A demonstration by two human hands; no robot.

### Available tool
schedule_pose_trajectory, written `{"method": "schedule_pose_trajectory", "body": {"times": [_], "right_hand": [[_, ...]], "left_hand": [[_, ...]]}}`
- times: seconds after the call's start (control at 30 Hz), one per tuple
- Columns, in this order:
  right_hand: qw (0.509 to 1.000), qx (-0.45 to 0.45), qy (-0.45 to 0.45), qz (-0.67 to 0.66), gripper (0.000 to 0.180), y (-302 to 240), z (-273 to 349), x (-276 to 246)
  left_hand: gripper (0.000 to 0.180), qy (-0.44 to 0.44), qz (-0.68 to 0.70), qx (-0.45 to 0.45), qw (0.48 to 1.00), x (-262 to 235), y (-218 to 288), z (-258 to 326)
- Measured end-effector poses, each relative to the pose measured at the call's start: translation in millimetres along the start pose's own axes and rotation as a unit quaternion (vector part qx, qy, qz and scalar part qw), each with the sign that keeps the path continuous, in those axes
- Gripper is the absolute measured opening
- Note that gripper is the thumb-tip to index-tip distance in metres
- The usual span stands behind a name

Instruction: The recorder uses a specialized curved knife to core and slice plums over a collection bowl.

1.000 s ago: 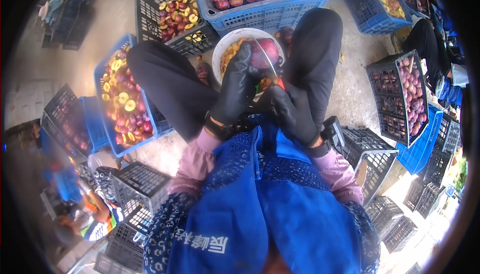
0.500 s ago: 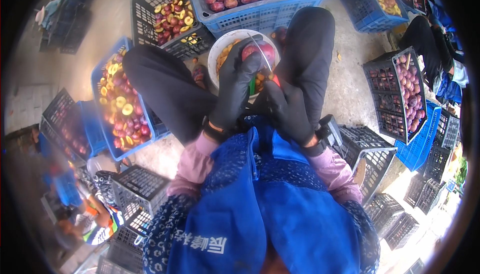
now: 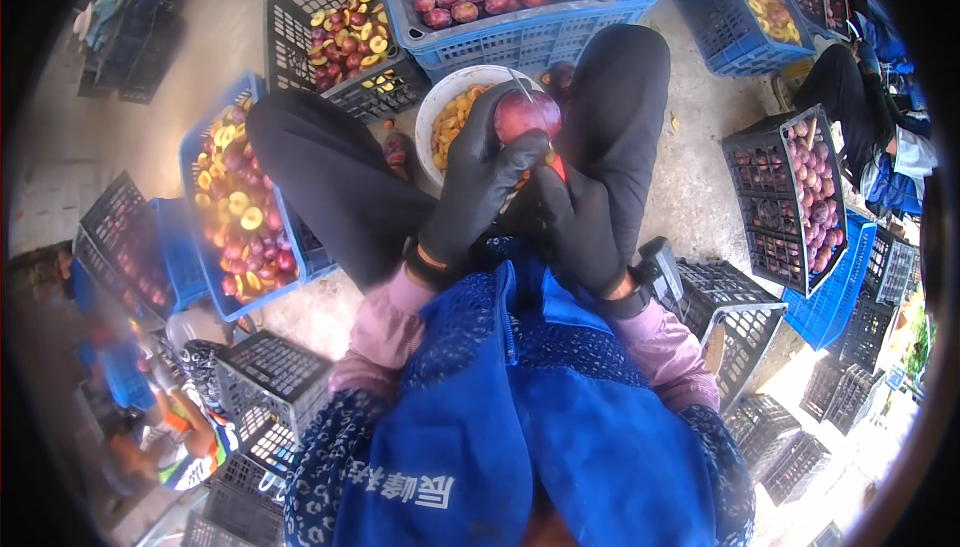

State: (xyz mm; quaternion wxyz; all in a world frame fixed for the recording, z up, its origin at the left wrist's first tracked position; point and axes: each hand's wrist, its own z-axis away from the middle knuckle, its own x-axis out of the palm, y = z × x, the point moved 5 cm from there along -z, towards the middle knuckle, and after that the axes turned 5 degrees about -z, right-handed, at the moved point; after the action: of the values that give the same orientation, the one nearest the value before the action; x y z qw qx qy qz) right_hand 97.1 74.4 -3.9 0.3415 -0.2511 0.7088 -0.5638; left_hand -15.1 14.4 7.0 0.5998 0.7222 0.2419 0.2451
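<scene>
Wearing a black glove, my left hand point(image 3: 478, 172) is closed round a large red-purple plum point(image 3: 524, 115), held up between my knees. My right hand point(image 3: 582, 217), gloved in black too, grips a knife by its red handle point(image 3: 556, 162). The thin blade lies against the plum, and part of it is hard to make out. Just beyond and beneath my hands stands a white bucket point(image 3: 428, 112) with orange-yellow pieces point(image 3: 452, 127) inside; my left hand and the plum cover much of it.
A blue crate point(image 3: 540, 39) of whole plums stands ahead, beside a black crate point(image 3: 345, 97) of halved plums. More halves fill a blue crate point(image 3: 196, 162) at left. On the right is a tilted black crate point(image 3: 765, 197) of plums; another person's leg point(image 3: 838, 87) shows beyond it.
The plum has turned in my left hand and now shows more of its skin. The knife has moved slightly along with it, its blade now more upright. Both forearms stay nearly in place.
</scene>
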Motion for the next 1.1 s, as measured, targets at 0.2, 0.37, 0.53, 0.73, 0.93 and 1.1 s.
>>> {"method": "schedule_pose_trajectory", "body": {"times": [0.2, 0.37, 0.53, 0.73, 0.93, 1.1], "right_hand": [[0.997, -0.067, -0.032, 0.024, 0.027, 1, 2, -3], [1.000, 0.010, 0.000, -0.027, 0.028, 7, 7, 3], [0.991, 0.051, -0.071, -0.097, 0.026, 10, 8, 4], [1.000, 0.015, -0.012, 0.000, 0.022, 0, 9, 1], [1.000, -0.010, 0.008, 0.000, 0.020, 3, 7, 5], [0.997, -0.034, -0.075, 0.007, 0.021, 1, 2, -1]], "left_hand": [[0.043, -0.069, 0.229, -0.085, 0.967, -2, -9, 3], [0.044, -0.074, 0.179, -0.130, 0.973, -3, -12, 1], [0.045, -0.047, -0.008, -0.072, 0.996, -7, 0, -1], [0.042, -0.060, 0.211, -0.110, 0.969, -3, -7, 5], [0.043, -0.058, 0.144, -0.110, 0.982, -4, -5, 1], [0.049, -0.079, -0.159, 0.002, 0.984, -17, -3, -8]]}}
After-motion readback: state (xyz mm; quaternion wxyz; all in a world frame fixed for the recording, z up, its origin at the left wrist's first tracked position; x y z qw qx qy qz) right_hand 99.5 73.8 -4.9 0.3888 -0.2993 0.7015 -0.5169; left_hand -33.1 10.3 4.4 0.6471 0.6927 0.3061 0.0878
